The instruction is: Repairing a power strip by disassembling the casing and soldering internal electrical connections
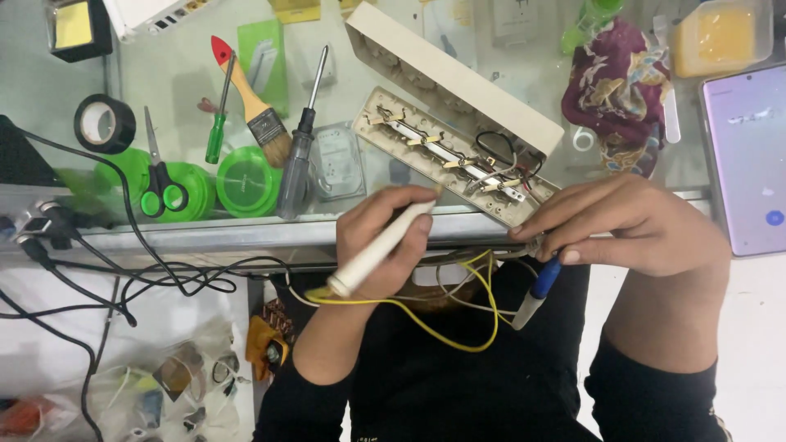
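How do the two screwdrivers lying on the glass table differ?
The green screwdriver is shorter and slimmer, with a green handle; the grey screwdriver is longer, with a thick dark grey handle. A paintbrush lies between them. Both lie flat, untouched by either hand, shafts pointing away.

Phone (747,155): cut off, right edge. Yellow tub (720,37): cropped, top right. Bagged parts (176,381): blurred, lower left.

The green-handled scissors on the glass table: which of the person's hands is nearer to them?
Left. The left hand, holding a white tool, is right of the scissors; the right hand is farther right.
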